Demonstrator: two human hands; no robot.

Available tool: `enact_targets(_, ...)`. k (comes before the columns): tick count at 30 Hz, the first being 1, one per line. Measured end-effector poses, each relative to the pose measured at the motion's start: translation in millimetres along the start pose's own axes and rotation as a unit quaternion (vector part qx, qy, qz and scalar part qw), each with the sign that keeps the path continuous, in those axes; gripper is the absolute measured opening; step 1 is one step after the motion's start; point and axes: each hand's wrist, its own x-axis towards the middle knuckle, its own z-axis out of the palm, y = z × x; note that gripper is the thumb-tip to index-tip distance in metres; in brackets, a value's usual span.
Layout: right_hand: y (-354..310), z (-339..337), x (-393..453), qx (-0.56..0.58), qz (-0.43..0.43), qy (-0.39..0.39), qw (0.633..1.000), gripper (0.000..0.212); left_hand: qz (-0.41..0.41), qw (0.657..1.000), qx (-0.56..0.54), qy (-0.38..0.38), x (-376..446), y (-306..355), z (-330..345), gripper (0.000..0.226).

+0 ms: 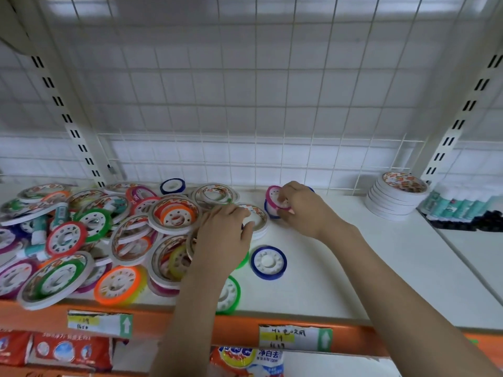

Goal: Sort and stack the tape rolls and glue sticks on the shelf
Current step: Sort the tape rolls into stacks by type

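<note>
A jumble of tape rolls [89,235], white patterned ones and coloured ones, covers the left half of the white shelf [340,268]. My left hand [223,240] grips a white patterned tape roll [257,217] at the pile's right edge. My right hand [299,205] pinches a pink tape roll [272,195] that sits on a small stack with a blue roll beneath. A neat stack of white rolls [396,195] stands at the back right. Glue sticks [460,204] lie in a row beside it. A few glue sticks [34,248] are mixed into the pile.
A blue roll [268,262] and a green roll [230,295] lie loose near the front edge. A wire grid [245,118] backs the shelf. Price labels [295,337] hang on the orange front rail. Packaged goods sit on the shelf below.
</note>
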Motion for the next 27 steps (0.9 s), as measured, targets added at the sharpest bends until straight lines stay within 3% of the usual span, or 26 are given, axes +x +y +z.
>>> enact_targets(6,1.6,0.1,-39.1,0.067,0.003,0.069,0.995,0.025,0.025,0.990,0.099,-0.094,26.2,20.8,17.8,0.031)
enact_targets(11,9.0,1.0,-66.9,0.084,0.006,0.085,0.993,0.021,0.017,0.979,0.161,-0.127,31.7,23.0,24.8,0.030)
enact_targets(15,19.1,4.3,-78.9,0.080,0.032,0.080,0.993,0.022,0.005,0.988,0.124,-0.096,29.7,28.8,20.8,0.018)
enact_targets(21,24.5,3.5,-80.4,0.068,0.055,0.075,0.993,0.024,-0.003,0.999,0.032,-0.017,27.2,24.6,6.8,0.023)
enact_targets(27,34.0,-10.9,-52.6,0.019,0.066,0.070,0.995,0.026,0.070,0.990,-0.081,0.094,12.8,24.3,-1.4,0.020)
